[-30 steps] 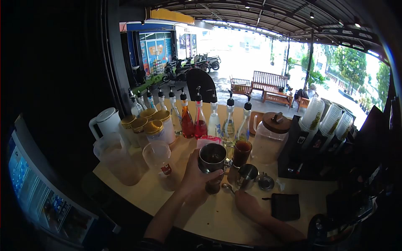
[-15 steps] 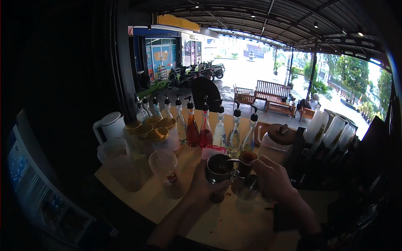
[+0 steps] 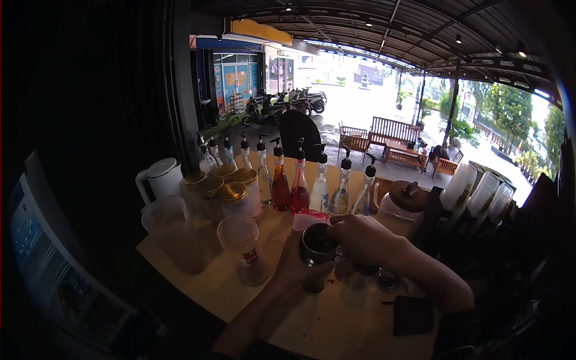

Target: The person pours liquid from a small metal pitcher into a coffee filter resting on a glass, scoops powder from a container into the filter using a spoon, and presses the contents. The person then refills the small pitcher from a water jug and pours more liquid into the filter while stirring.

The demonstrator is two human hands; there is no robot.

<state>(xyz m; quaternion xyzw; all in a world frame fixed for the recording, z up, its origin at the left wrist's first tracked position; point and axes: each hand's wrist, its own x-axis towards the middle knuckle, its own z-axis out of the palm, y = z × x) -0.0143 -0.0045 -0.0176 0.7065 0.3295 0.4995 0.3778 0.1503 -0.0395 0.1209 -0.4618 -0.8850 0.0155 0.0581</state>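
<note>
My left hand (image 3: pixel 293 262) is wrapped round a dark metal cup (image 3: pixel 320 243), whose open top faces up. My right hand (image 3: pixel 360 235) is closed at the cup's right rim, its fingers pinched over the opening; the spoon in them is mostly hidden. Behind the cup lies a pink and white packet (image 3: pixel 311 219). A clear plastic cup (image 3: pixel 237 234) with a red label stands to the left of my left hand. The glass of brown drink is hidden behind my right hand and forearm.
Pump bottles (image 3: pixel 280 186) line the counter's back, with gold-lidded jars (image 3: pixel 233 193), a white kettle (image 3: pixel 164 178) and a clear pitcher (image 3: pixel 168 225) at left. A lidded glass jar (image 3: pixel 401 207), stacked cups (image 3: pixel 461 185) and a black pouch (image 3: pixel 413 315) are at right.
My right hand has risen from the counter with the spoon and come over to the metal cup's rim. My left hand keeps its hold on the cup. The view has shifted.
</note>
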